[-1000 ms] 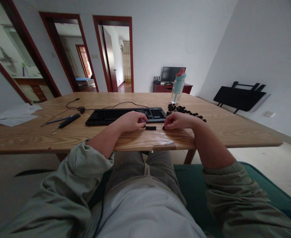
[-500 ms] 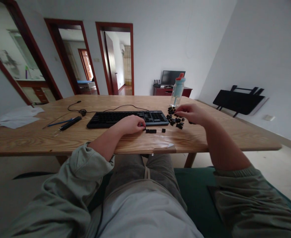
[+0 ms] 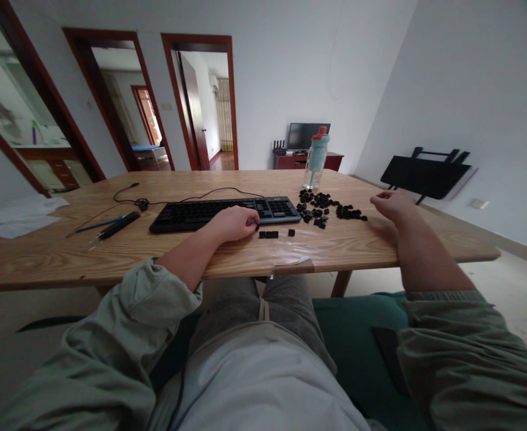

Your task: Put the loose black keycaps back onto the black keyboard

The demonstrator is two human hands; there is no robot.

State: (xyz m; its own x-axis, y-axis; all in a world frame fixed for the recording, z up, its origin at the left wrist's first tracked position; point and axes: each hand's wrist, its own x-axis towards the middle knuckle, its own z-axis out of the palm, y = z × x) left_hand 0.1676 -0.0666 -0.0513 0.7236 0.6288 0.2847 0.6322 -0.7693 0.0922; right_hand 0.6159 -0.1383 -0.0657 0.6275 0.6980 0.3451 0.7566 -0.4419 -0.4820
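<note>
My left hand [image 3: 235, 225] rests at the front edge of the black keyboard [image 3: 180, 226], its fingers curled closed at a small black keycap [image 3: 257, 227]. Just right of those fingertips a short row of keycaps [image 3: 269, 234] lies on the wood, with a single keycap [image 3: 291, 233] a bit farther along. My right hand [image 3: 394, 205] is past the right end of a scattered pile of keycaps [image 3: 321, 200]. Its fingertips are pinched together; whatever they hold, if anything, does not show.
Behind the pile stands a clear bottle with a red lid [image 3: 316, 158]. To the left lie a black-handled tool [image 3: 120, 225], a blue pen-like stick [image 3: 99, 224], the keyboard's cable [image 3: 142, 204] and white paper [image 3: 21, 214]. Tape [image 3: 293, 266] covers part of the wooden table's front edge [image 3: 227, 272].
My right hand has moved right, from over the keycap pile to beyond its right end, uncovering more keycaps. My left hand stays by the row. The view has shifted slightly.
</note>
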